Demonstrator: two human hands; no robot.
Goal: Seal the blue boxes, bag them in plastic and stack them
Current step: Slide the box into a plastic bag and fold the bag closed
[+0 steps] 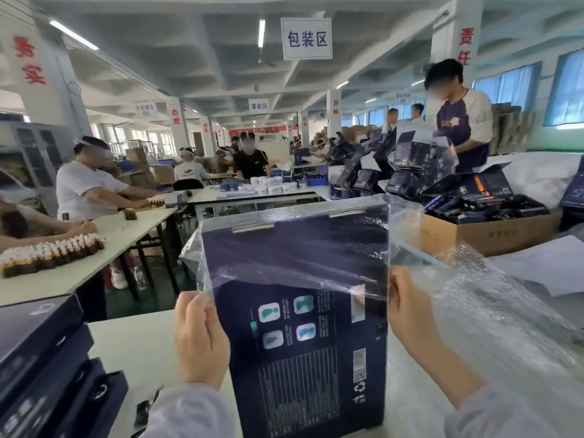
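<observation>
my left hand point(200, 339), right hand point(407, 308) pinch clear plastic bag point(406, 222) at hem | rigid dark-blue cardboard box point(300, 358) between them | film likely slippery

The box point(300, 311) is showing deep navy, its face carrying white print, a white-lined grid and four white-and-teal icons. The bag point(278, 248) over it is reading clear, throwing white glints. At left the stack point(41, 358) is coming through in the same navy with thin white marks. The desk point(132, 343) is looking off-white. The bubble wrap point(489, 311) is shimmering clear and dotted. The carton point(489, 232) is showing plain brown. The bottles point(47, 251) are glowing amber under white caps. Overhead the sign point(306, 38) is hanging white with dark blue characters, and the pillar point(31, 58) is wearing red ones.
</observation>
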